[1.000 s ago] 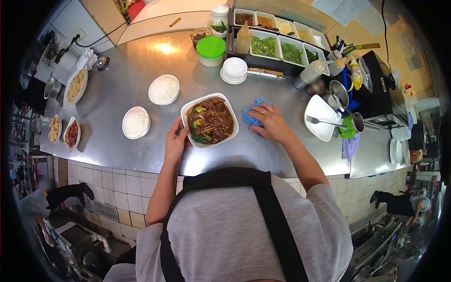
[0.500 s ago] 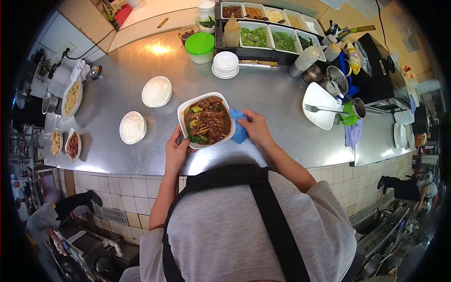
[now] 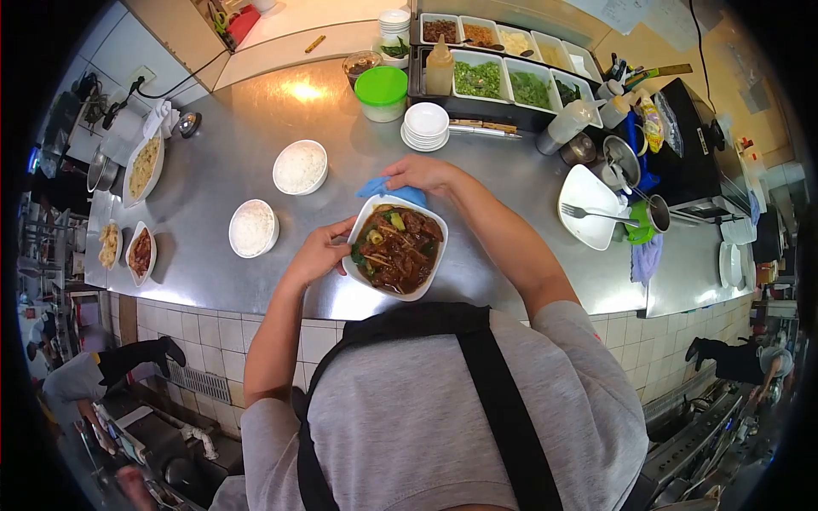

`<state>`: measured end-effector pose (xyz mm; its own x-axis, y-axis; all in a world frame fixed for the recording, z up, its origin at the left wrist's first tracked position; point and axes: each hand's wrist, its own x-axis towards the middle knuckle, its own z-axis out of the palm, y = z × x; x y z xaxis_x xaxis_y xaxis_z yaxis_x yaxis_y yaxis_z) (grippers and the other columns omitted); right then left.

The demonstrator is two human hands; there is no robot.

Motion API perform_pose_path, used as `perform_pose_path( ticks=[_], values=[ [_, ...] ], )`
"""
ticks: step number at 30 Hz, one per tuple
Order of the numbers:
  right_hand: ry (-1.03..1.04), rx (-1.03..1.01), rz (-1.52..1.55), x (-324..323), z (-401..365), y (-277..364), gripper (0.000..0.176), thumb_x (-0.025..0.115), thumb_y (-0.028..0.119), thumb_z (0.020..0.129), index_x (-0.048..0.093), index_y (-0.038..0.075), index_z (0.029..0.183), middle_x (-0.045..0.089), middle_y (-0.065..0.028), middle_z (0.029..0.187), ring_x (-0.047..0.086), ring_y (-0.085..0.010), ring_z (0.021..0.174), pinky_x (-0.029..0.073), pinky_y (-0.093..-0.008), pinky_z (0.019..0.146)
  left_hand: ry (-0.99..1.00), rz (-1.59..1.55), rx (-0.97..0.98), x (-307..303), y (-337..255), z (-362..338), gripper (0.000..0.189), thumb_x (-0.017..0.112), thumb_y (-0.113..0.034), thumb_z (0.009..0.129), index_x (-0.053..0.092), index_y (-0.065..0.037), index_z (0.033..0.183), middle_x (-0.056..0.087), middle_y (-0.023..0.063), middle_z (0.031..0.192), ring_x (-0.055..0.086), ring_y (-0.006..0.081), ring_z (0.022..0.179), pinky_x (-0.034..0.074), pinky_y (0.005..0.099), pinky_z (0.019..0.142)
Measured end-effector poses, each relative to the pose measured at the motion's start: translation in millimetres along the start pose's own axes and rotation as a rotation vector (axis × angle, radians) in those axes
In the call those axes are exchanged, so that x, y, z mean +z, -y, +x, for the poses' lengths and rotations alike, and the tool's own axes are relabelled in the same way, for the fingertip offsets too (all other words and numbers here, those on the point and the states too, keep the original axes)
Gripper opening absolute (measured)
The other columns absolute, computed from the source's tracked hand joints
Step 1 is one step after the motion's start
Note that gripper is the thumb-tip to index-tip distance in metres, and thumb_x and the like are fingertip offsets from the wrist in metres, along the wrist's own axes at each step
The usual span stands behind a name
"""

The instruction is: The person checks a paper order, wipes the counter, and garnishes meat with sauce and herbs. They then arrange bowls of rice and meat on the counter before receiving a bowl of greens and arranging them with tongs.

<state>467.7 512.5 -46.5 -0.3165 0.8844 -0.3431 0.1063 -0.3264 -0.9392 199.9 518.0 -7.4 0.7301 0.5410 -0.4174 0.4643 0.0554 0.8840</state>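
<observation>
At centre frame the filled white dish (image 3: 417, 294) is at the steel worktop's (image 3: 511, 187) near edge, the left hand's (image 3: 319, 253) fingers gripping its left rim while the right hand's (image 3: 422, 173) fingers press a blue cloth (image 3: 379, 187) against its upper rim, so the wiping seems underway, not finished.

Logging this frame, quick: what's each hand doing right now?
Left hand: gripping the dish by its left rim.
Right hand: holding a blue cloth against the dish's far rim.
</observation>
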Motion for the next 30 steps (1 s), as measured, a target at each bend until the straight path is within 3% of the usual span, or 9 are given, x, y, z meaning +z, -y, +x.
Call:
perform_pose_path(
  ticks=[3,7,13,16,17,19,23,26,30],
  values=[
    [0.074,-0.071,0.045,-2.7,3.9,-0.5,0.033,0.059,0.008,0.083,0.060,-0.001,0.115,0.065,-0.0076,0.102,0.061,-0.0144,0.087,0.051,-0.0279,0.075,0.002,-0.037,-0.001,1.0,2.6,-2.2,0.060,0.049,0.002,0.075,0.044,-0.005,0.135,0.064,0.0055,0.099,0.056,0.0090,0.060,0.049,0.0229,0.051],
    [-0.011,0.019,0.305,-16.0,-39.5,-27.4,0.035,0.057,0.006,0.085,0.057,-0.002,0.118,0.064,-0.0073,0.103,0.061,-0.0127,0.088,0.051,-0.0267,0.077,-0.105,-0.187,-0.036,12.3,8.9,-20.1,0.062,0.048,0.005,0.075,0.042,-0.006,0.135,0.059,0.0099,0.114,0.060,0.0123,0.066,0.053,0.0235,0.054],
    [-0.226,0.017,0.678,14.6,-122.7,-58.6,0.035,0.050,0.005,0.090,0.048,-0.004,0.123,0.062,-0.0101,0.108,0.063,-0.0169,0.094,0.051,-0.0299,0.084,-0.298,-0.566,-0.016,64.8,23.5,-36.6,0.070,0.049,0.005,0.079,0.023,-0.008,0.143,0.052,0.0145,0.120,0.065,0.0213,0.082,0.058,0.0281,0.063],
    [-0.335,-0.024,0.775,31.9,-141.6,-62.3,0.033,0.049,0.006,0.091,0.047,-0.005,0.123,0.062,-0.0108,0.108,0.063,-0.0181,0.095,0.051,-0.0310,0.086,-0.173,-0.717,-0.046,83.2,18.1,-43.5,0.063,0.054,0.001,0.083,0.025,-0.006,0.139,0.051,0.0143,0.119,0.065,0.0218,0.084,0.058,0.0293,0.068],
    [-0.370,-0.041,0.803,34.6,-145.6,-61.8,0.033,0.048,0.006,0.092,0.047,-0.005,0.122,0.062,-0.0106,0.107,0.063,-0.0181,0.094,0.051,-0.0309,0.085,-0.114,-0.667,-0.129,80.4,13.9,-46.3,0.047,0.051,-0.009,0.090,0.035,-0.007,0.134,0.055,0.0116,0.111,0.064,0.0192,0.080,0.055,0.0273,0.069],
    [-0.377,-0.056,0.797,33.9,-145.4,-62.1,0.032,0.048,0.006,0.092,0.047,-0.005,0.122,0.062,-0.0107,0.107,0.063,-0.0181,0.094,0.051,-0.0309,0.085,-0.227,-0.561,-0.086,63.9,26.4,-36.4,0.037,0.049,-0.016,0.092,0.044,-0.004,0.127,0.059,0.0102,0.099,0.064,0.0174,0.077,0.054,0.0262,0.066],
    [-0.424,-0.079,0.760,27.2,-127.9,-59.8,0.032,0.048,0.006,0.092,0.048,-0.004,0.122,0.062,-0.0107,0.107,0.062,-0.0177,0.093,0.051,-0.0306,0.085,-0.233,-0.084,-0.053,10.4,44.8,-4.7,0.033,0.045,-0.027,0.095,0.057,0.000,0.110,0.063,0.0080,0.081,0.062,0.0148,0.068,0.051,0.0237,0.060],
    [-0.462,-0.114,0.788,28.7,-118.1,-53.8,0.033,0.048,0.006,0.091,0.047,-0.004,0.122,0.061,-0.0108,0.107,0.062,-0.0173,0.093,0.051,-0.0306,0.084,-0.238,-0.240,-0.066,13.5,38.2,-1.6,0.034,0.043,-0.026,0.096,0.060,0.003,0.103,0.065,0.0101,0.084,0.063,0.0157,0.070,0.052,0.0252,0.062],
    [-0.510,-0.144,0.806,44.6,-126.1,-65.7,0.033,0.048,0.005,0.091,0.047,-0.003,0.123,0.061,-0.0101,0.108,0.062,-0.0176,0.092,0.051,-0.0304,0.084,-0.274,-0.604,-0.088,46.5,37.7,-24.5,0.031,0.044,-0.020,0.095,0.055,0.006,0.110,0.064,0.0151,0.096,0.065,0.0209,0.078,0.054,0.0285,0.070]
  ],
)
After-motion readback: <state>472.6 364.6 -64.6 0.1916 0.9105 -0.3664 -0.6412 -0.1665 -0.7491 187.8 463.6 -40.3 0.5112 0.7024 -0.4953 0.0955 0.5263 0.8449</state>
